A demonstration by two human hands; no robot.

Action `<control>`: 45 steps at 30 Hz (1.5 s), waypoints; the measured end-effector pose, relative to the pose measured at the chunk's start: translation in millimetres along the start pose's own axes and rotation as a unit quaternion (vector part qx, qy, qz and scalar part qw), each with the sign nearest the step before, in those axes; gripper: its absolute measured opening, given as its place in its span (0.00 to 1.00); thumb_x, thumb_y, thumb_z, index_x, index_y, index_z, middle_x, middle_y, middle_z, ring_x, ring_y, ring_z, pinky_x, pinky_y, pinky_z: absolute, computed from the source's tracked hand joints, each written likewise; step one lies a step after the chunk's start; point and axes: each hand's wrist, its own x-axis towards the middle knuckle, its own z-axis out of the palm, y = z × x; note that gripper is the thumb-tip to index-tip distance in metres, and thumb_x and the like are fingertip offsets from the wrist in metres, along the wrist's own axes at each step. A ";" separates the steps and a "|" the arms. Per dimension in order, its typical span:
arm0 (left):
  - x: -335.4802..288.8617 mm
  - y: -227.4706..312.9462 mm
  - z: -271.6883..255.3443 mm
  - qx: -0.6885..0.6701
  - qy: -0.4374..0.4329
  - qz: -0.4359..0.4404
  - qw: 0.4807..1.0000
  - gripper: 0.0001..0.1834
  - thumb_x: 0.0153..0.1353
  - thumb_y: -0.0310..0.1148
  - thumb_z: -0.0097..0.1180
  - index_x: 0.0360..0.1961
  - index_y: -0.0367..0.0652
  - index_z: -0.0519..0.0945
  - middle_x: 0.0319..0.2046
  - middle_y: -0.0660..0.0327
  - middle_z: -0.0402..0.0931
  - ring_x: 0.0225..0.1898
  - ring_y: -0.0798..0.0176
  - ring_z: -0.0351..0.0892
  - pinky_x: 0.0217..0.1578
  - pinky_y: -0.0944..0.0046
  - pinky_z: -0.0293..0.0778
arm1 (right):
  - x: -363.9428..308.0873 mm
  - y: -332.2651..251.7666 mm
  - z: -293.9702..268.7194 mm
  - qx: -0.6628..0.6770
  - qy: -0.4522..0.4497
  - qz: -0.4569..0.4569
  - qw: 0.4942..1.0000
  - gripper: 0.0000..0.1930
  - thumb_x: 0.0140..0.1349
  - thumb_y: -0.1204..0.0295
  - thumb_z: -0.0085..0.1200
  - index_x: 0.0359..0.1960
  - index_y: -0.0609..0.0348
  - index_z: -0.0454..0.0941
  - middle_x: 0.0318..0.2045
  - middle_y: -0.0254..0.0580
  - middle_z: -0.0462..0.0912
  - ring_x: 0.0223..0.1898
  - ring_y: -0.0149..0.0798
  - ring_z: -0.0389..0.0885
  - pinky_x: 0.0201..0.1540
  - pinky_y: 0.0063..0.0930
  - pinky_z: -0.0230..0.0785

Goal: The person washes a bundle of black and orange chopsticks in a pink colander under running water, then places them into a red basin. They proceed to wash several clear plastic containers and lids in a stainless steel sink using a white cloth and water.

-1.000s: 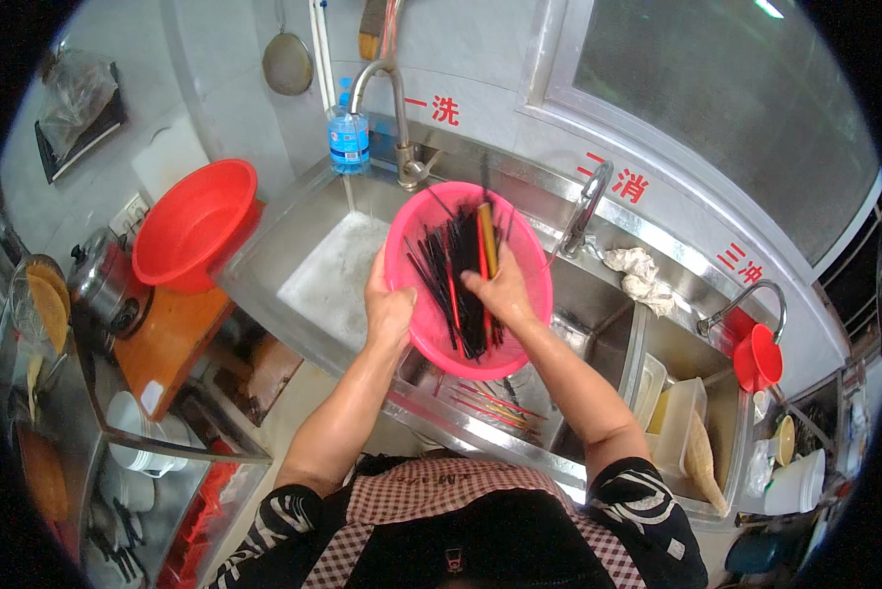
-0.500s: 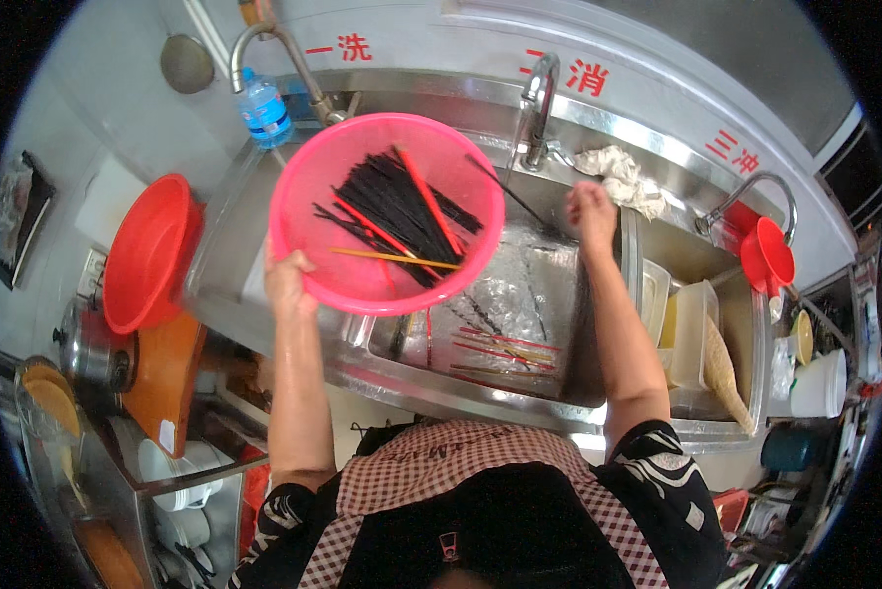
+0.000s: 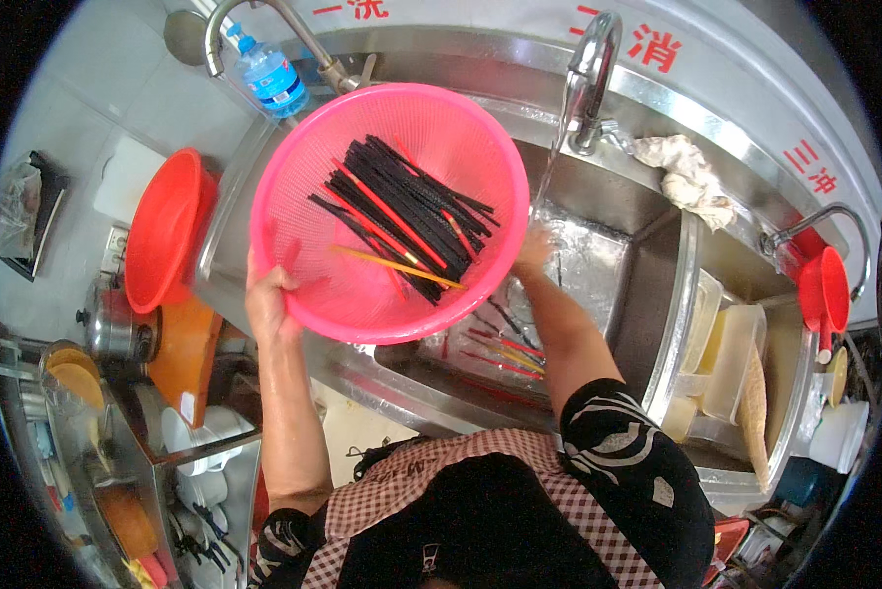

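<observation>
A pink colander [image 3: 294, 167] hangs tilted over the left part of the sink, with my left hand [image 3: 272, 299] closed round its left rim. Inside lies a bundle of black chopsticks [image 3: 416, 211], mixed with several red ones and a yellow chopstick [image 3: 397, 265]. My right hand [image 3: 534, 252] reaches down into the sink basin [image 3: 647, 275], close to the running water and beside the colander's right edge. Its fingers are blurred and partly hidden. More red, yellow and black chopsticks [image 3: 505, 351] lie wet on the basin's bottom, below my right forearm.
A tap [image 3: 593, 74] pours water behind the colander's right side. To the right, a second basin holds clear plastic containers [image 3: 731, 358]. A white cloth [image 3: 687, 182] lies on the back ledge. A blue bottle [image 3: 269, 77] and a red basin [image 3: 166, 231] stand left.
My right hand has dropped lower and leftward into the sink. A black chopstick that stuck out between the colander and that hand no longer shows there. My left hand keeps its hold.
</observation>
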 end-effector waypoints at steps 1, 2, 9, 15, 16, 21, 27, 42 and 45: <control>-0.8 0.1 -4.1 0.001 0.003 -0.003 1.000 0.42 0.35 0.10 0.36 0.60 0.40 0.63 0.57 0.56 0.65 0.53 0.55 0.68 0.29 0.69 0.72 | -9.1 -16.6 -2.3 0.057 -0.068 -0.090 0.992 0.41 0.52 0.39 0.45 0.62 0.53 0.60 0.62 0.53 0.60 0.63 0.57 0.56 0.61 0.64 0.43; 0.4 0.7 -3.4 0.001 -0.001 -0.008 1.000 0.43 0.35 0.10 0.36 0.60 0.39 0.63 0.57 0.56 0.64 0.54 0.54 0.67 0.31 0.67 0.74 | -22.3 -35.2 8.9 0.076 -0.018 -0.113 0.991 0.40 0.52 0.40 0.46 0.61 0.53 0.62 0.60 0.52 0.63 0.61 0.56 0.59 0.60 0.66 0.43; -6.5 3.0 6.6 -0.001 -0.004 -0.029 1.000 0.43 0.34 0.12 0.35 0.60 0.39 0.61 0.57 0.52 0.63 0.58 0.49 0.64 0.41 0.39 0.77 | -66.9 -67.2 89.7 -0.110 0.052 -0.238 0.963 0.27 0.54 0.51 0.48 0.54 0.50 0.72 0.49 0.48 0.76 0.52 0.54 0.72 0.54 0.69 0.48; -3.6 -0.6 4.0 -0.016 -0.031 -0.017 0.999 0.43 0.34 0.13 0.36 0.61 0.40 0.61 0.56 0.49 0.63 0.57 0.49 0.64 0.40 0.40 0.77 | 22.2 -18.8 67.5 0.378 -0.007 -0.283 0.882 0.17 0.55 0.59 0.47 0.40 0.56 0.78 0.36 0.55 0.80 0.42 0.53 0.78 0.44 0.51 0.68; -6.9 -0.1 0.7 -0.014 -0.024 -0.014 1.000 0.42 0.35 0.13 0.36 0.61 0.40 0.61 0.55 0.49 0.63 0.57 0.49 0.64 0.39 0.41 0.77 | 28.7 -14.7 32.7 0.270 -0.005 -0.267 0.925 0.15 0.55 0.60 0.47 0.37 0.53 0.79 0.33 0.55 0.80 0.40 0.53 0.79 0.42 0.48 0.70; -8.0 -4.0 2.2 -0.009 -0.004 -0.013 1.000 0.41 0.36 0.13 0.37 0.60 0.39 0.63 0.55 0.50 0.64 0.54 0.50 0.66 0.36 0.48 0.79 | 28.2 47.2 29.1 0.007 0.104 -0.273 0.956 0.14 0.56 0.61 0.47 0.39 0.50 0.79 0.28 0.49 0.79 0.39 0.52 0.76 0.42 0.44 0.69; -6.7 -2.7 0.1 0.012 -0.005 -0.006 1.000 0.41 0.37 0.11 0.36 0.60 0.39 0.63 0.53 0.51 0.66 0.52 0.53 0.67 0.35 0.60 0.77 | -91.5 48.7 45.6 -0.188 -0.049 -0.363 0.911 0.23 0.54 0.51 0.51 0.51 0.39 0.74 0.49 0.46 0.70 0.52 0.54 0.67 0.51 0.59 0.59; -20.3 -10.4 19.4 -0.017 -0.048 0.012 0.999 0.39 0.38 0.08 0.37 0.58 0.38 0.64 0.49 0.54 0.71 0.38 0.64 0.74 0.28 0.72 0.72 | -161.9 119.7 37.4 -0.014 -0.163 -0.377 0.912 0.25 0.52 0.69 0.53 0.53 0.54 0.62 0.42 0.57 0.74 0.37 0.60 0.78 0.40 0.46 0.72; -21.1 -9.9 25.5 -0.002 -0.035 -0.011 0.999 0.40 0.38 0.08 0.36 0.59 0.38 0.64 0.48 0.54 0.71 0.38 0.64 0.74 0.28 0.72 0.72 | -138.4 120.4 36.2 0.066 -0.201 -0.307 0.928 0.34 0.48 0.67 0.57 0.58 0.53 0.57 0.46 0.58 0.71 0.41 0.61 0.76 0.42 0.45 0.71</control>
